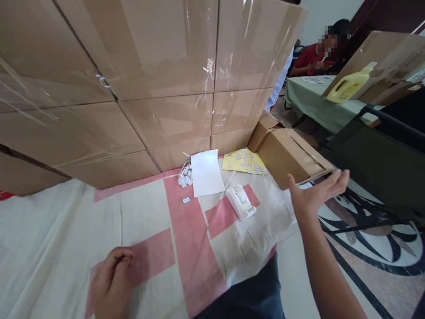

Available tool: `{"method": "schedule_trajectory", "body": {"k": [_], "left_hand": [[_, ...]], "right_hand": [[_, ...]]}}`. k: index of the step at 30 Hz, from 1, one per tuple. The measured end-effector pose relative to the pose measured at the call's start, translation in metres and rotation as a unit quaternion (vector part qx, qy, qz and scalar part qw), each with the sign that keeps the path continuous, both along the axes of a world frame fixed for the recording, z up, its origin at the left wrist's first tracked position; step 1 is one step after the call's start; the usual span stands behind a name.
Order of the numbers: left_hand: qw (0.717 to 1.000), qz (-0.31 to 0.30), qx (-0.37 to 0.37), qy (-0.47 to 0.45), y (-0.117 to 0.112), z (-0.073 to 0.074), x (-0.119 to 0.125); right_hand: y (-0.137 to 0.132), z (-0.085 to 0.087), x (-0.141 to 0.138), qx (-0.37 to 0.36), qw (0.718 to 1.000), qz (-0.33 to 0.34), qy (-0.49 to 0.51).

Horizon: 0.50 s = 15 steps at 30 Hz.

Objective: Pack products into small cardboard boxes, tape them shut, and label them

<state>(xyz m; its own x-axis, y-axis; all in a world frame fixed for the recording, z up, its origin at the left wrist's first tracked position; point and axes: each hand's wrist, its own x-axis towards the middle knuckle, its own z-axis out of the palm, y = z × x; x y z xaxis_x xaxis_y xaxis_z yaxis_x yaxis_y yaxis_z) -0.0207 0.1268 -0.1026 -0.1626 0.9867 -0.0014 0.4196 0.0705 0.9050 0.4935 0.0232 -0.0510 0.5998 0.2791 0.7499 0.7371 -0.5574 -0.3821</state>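
Observation:
My left hand (111, 283) hovers over or rests on the pink and white cloth (142, 212) at the lower left, its fingers curled in and no object showing in them. On the right, my right hand (315, 192) is open, thumb and fingers spread, close to the near end of a long cardboard box (285, 153); whether it touches the box I cannot tell. Between the hands lie a white tape dispenser (239, 201), a blank white sheet (207, 173), a yellow sheet with small printed labels (245, 161), a small blue-edged label (186, 200) and crumpled paper scraps (185, 175).
A wall of taped cardboard boxes (166, 48) rises behind the cloth. To the right are a dark chair (372, 164) and a table with a green cloth (312, 97), bearing a yellow jug (352, 84) and an opened carton (385, 53). A person in red (308, 60) sits beyond it.

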Motion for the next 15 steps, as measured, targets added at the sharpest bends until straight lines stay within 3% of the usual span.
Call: {"method": "schedule_trajectory", "body": {"k": [1, 3, 5, 6, 9, 12, 15], "left_hand": [[1.000, -0.005, 0.007, 0.003, 0.000, -0.001, -0.001], [1.000, -0.019, 0.022, 0.004, 0.001, -0.001, -0.002], [0.999, -0.033, 0.041, -0.003, 0.001, 0.000, -0.001], [0.998, -0.042, 0.050, -0.007, 0.001, 0.001, 0.001], [0.994, -0.082, 0.073, -0.020, -0.003, 0.008, 0.009], [0.990, -0.099, 0.088, -0.053, -0.006, 0.016, 0.017], [0.986, -0.100, 0.096, -0.091, -0.012, 0.025, 0.012]], "right_hand": [[0.008, 0.002, -0.010, -0.017, 0.998, 0.041, -0.047], [0.031, 0.002, -0.024, -0.090, 0.975, 0.190, -0.069], [0.058, -0.003, -0.029, -0.200, 0.930, 0.308, -0.010], [0.071, -0.007, -0.029, -0.255, 0.908, 0.332, 0.028], [0.093, -0.022, -0.023, -0.366, 0.865, 0.333, 0.084], [0.097, -0.033, -0.012, -0.365, 0.870, 0.328, 0.048], [0.099, -0.026, -0.007, -0.379, 0.859, 0.339, 0.059]]}}
